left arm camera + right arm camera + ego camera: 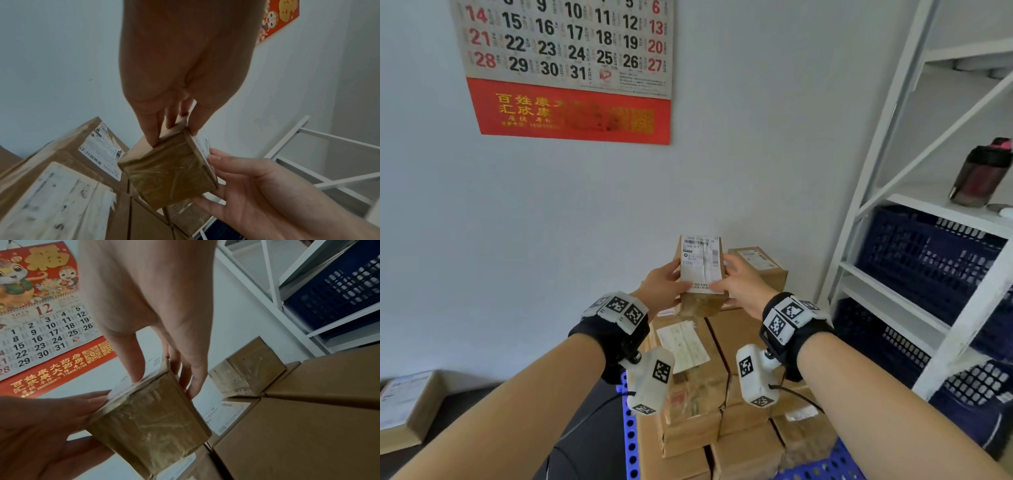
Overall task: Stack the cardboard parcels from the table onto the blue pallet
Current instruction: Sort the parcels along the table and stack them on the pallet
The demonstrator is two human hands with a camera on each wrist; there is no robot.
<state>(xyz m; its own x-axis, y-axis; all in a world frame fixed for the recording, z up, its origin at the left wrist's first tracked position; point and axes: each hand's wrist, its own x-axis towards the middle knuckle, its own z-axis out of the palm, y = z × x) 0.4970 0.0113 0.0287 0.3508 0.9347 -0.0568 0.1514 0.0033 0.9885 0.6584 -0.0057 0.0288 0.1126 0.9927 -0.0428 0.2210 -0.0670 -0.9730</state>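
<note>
Both forearms reach forward, wrists banded. The left hand (661, 286) and right hand (743, 286) face each other, fingers and thumbs curled around opposite sides of one parcel (700, 270), holding it upright above the stack (698, 387).

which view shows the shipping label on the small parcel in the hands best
The head view: the shipping label faces that camera, with its barcode visible, on the small parcel held between the left hand and right hand. Both wrist views mostly show the parcel's taped brown end, with only a sliver of label.
</note>
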